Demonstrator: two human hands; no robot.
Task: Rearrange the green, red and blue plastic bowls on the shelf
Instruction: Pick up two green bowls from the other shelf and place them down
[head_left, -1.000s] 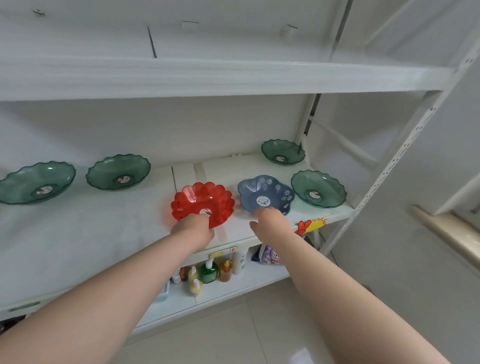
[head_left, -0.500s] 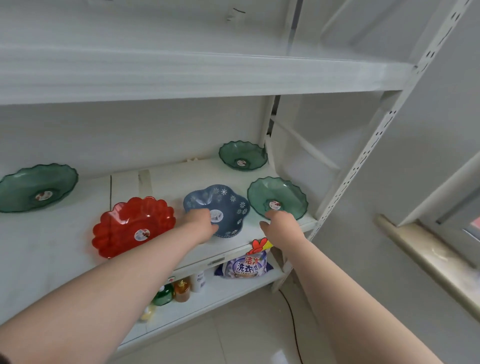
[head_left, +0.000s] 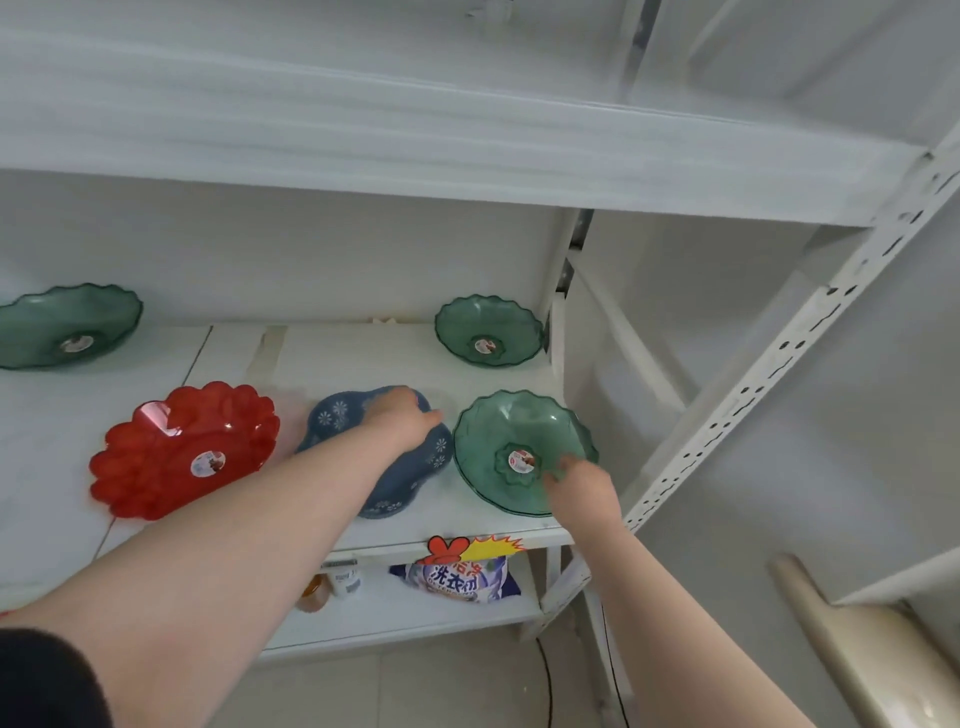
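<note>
On the white shelf a red scalloped bowl lies front left. A blue flowered bowl sits beside it, with my left hand resting over its far rim and gripping it. To the right, at the shelf's front corner, a green bowl is tilted toward me; my right hand holds its near rim. Another green bowl stands at the back right, and a third green bowl at the far left.
A white upper shelf hangs low over the bowls. A perforated white upright runs just right of the front corner. Under the shelf sit a detergent bag and bottles. A beige ledge lies at the lower right.
My left hand left the red bowl and moved onto the blue bowl. My right hand left the blue bowl and took the front green bowl's rim. The view swung right.
</note>
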